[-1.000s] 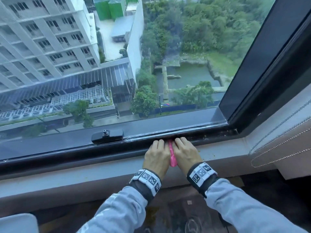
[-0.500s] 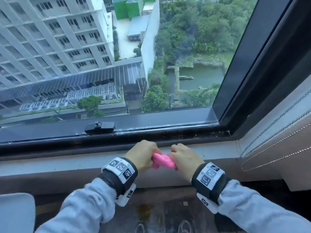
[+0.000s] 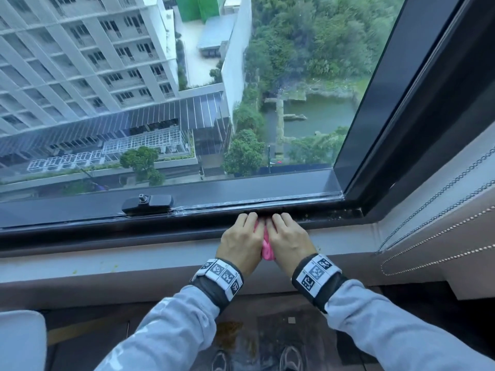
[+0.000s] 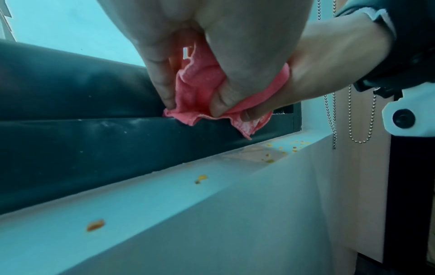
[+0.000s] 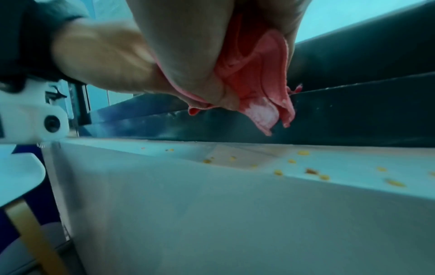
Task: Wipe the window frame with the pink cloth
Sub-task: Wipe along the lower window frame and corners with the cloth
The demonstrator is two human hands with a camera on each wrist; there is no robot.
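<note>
Pink cloth (image 3: 266,245), black window frame (image 3: 187,223), pale sill (image 4: 212,195) with yellow-orange specks (image 5: 303,153)

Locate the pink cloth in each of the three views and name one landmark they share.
Head: pink cloth low centre, squeezed between left hand and right hand.
Left wrist: upper centre, bunched under the fingers.
Right wrist: upper centre-right, hanging from the grip.
Shared landmark: the dark window frame the cloth presses on.

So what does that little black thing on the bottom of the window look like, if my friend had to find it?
Start at the big window and drop to the dark bottom rail of the window frame. The black latch sits on that rail, left of the two hands pressing the pink cloth. It is the only raised lump there, long and flat with a small knob on top.
</note>
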